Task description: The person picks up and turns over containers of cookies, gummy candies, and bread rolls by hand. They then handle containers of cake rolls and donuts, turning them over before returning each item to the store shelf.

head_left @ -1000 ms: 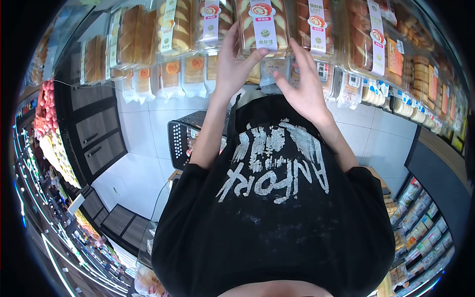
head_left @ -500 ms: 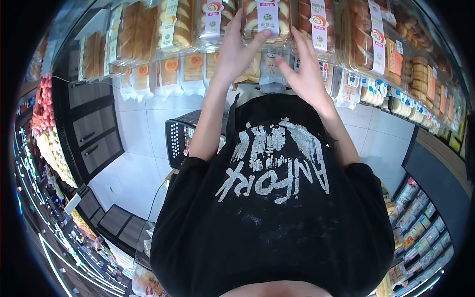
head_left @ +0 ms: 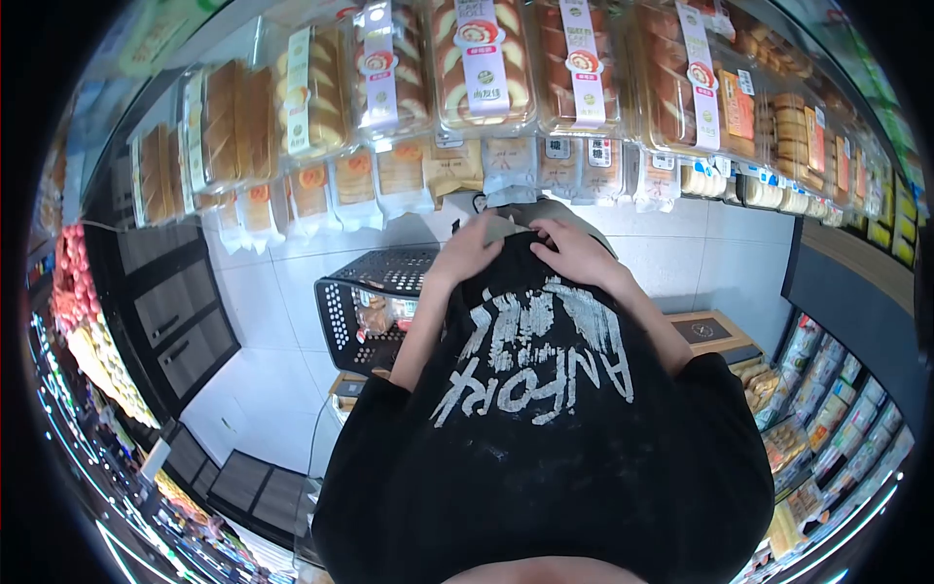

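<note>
My left hand [head_left: 473, 249] is low at the front of my waist, at the upper edge of the black shirt [head_left: 545, 448]; its fingers are smeared by motion. Beside it, my right hand [head_left: 572, 255] rests against the shirt's edge with thumb and fingers apart, and nothing shows in it. Beyond both hands, a clear box of cake roll [head_left: 484, 68] with a white and pink label stands on the shelf, untouched. Similar boxes flank it, including a dark cake roll box [head_left: 582, 68] on the right.
Bagged bread [head_left: 402, 167] hangs over the lower shelf edge. A black perforated basket [head_left: 341, 307] holding packages is left of my body. Dark cabinets [head_left: 175, 282] line the left side. A wooden box [head_left: 705, 333] and shelves of packaged goods [head_left: 827, 419] are on the right.
Both hands have left the cake roll box and come back to my waist. The view has shifted, showing more of the basket and the wooden box on the right.
</note>
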### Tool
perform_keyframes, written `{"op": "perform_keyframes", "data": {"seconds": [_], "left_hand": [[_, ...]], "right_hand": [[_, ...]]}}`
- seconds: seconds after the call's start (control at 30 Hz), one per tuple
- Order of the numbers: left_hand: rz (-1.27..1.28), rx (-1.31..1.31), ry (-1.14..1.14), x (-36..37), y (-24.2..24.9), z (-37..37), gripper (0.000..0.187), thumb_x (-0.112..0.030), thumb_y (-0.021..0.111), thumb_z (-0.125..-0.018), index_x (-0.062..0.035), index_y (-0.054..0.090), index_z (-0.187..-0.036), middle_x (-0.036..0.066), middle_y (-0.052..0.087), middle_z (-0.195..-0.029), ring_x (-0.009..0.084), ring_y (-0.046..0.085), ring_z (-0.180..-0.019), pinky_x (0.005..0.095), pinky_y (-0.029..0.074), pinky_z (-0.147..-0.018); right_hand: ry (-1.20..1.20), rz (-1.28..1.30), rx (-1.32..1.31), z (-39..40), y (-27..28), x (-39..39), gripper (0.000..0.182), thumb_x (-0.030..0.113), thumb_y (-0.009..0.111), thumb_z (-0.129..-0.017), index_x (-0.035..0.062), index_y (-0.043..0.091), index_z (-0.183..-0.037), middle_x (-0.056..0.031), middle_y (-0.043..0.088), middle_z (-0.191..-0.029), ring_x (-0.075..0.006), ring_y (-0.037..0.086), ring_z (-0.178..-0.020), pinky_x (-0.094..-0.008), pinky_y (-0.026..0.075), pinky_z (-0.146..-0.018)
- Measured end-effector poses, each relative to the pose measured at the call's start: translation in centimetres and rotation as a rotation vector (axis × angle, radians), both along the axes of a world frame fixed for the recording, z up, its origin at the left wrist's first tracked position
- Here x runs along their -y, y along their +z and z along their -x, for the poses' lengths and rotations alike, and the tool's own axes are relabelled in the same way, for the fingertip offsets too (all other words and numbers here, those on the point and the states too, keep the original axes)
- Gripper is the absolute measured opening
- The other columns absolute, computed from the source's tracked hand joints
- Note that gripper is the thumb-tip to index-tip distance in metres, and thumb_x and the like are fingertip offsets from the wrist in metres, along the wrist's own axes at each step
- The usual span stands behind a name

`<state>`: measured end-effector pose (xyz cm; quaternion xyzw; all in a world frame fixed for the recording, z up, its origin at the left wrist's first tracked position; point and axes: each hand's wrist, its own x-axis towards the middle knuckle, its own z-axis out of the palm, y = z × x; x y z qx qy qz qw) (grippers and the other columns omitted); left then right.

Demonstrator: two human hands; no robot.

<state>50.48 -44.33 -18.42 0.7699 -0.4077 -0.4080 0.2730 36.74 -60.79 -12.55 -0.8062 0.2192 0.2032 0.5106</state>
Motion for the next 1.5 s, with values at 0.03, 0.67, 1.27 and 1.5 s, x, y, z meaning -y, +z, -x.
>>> {"op": "perform_keyframes", "data": {"seconds": [0.03, 0.67, 1.27, 1.5], "left_hand": [[-0.095, -0.016, -0.078, 0.2, -0.2, 0.3, 0.039, -0.02, 0.052, -0.08, 0.0004, 0.045, -0.113, 0.021, 0.051, -0.106, 0.0339, 0.049, -0.101, 0.0378, 0.038, -0.088], [0.554, -1.581, 0.635, 20.3, 8.1, 7.0, 0.021, -0.011, 0.043, -0.079, -0.0065, 0.049, -0.099, 0.015, 0.051, -0.112, 0.0288, 0.046, -0.111, 0.0383, 0.034, -0.096], [0.305, -0.843, 0.519, 20.3, 8.5, 10.4, 0.046, -0.038, 0.034, -0.091, -0.0038, 0.036, -0.122, 0.008, 0.05, -0.112, 0.0159, 0.049, -0.101, 0.0297, 0.037, -0.084], [0.489, -0.774, 0.753, 22.2, 11.6, 14.5, 0.053, -0.025, 0.049, -0.087, -0.0036, 0.026, -0.13, 0.009, 0.043, -0.122, 0.0184, 0.041, -0.113, 0.0336, 0.032, -0.095]], "right_hand": [[-0.011, 0.029, 0.006, 0.0, 0.3, 0.4, 0.038, 0.022, 0.054, -0.082, 0.0027, 0.045, -0.113, -0.0182, 0.052, -0.103, -0.0293, 0.053, -0.096, -0.0347, 0.043, -0.083], [-1.124, -1.317, 0.671, 7.6, 2.6, 15.8, 0.023, 0.017, 0.05, -0.08, 0.0011, 0.05, -0.097, -0.0152, 0.053, -0.108, -0.026, 0.044, -0.112, -0.0411, 0.03, -0.099], [-0.69, -0.849, 0.371, 10.9, 5.5, 19.6, 0.067, 0.023, 0.064, -0.078, -0.0033, 0.026, -0.126, -0.0144, 0.05, -0.113, -0.0203, 0.047, -0.107, -0.0327, 0.034, -0.093], [-0.429, -0.303, 0.405, 12.6, 6.6, 19.5, 0.065, 0.018, 0.069, -0.073, -0.0071, 0.03, -0.12, -0.0162, 0.05, -0.111, -0.0212, 0.049, -0.103, -0.03, 0.037, -0.09]]}}
